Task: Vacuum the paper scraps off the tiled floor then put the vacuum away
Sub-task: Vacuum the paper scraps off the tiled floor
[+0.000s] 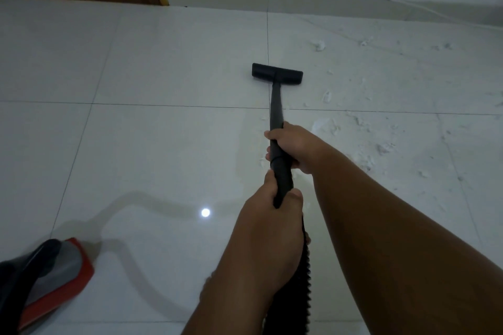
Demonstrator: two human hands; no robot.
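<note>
In the head view, the vacuuming step was judged to be in hand and well short of done. The black wand [276, 117] was grasped by both hands: the right hand [295, 148] was clenched higher on it, the left hand [272, 207] lower, where the ribbed hose [304, 266] began. The flat floor nozzle [277, 73] was set on the tiled floor [163, 62] at twelve o'clock. White paper scraps [381, 128], torn and crumpled, were strewn from one to three o'clock of it, so a sweep rightward was called for. The red-and-grey vacuum body [54, 272] was seen at eight o'clock.
</note>
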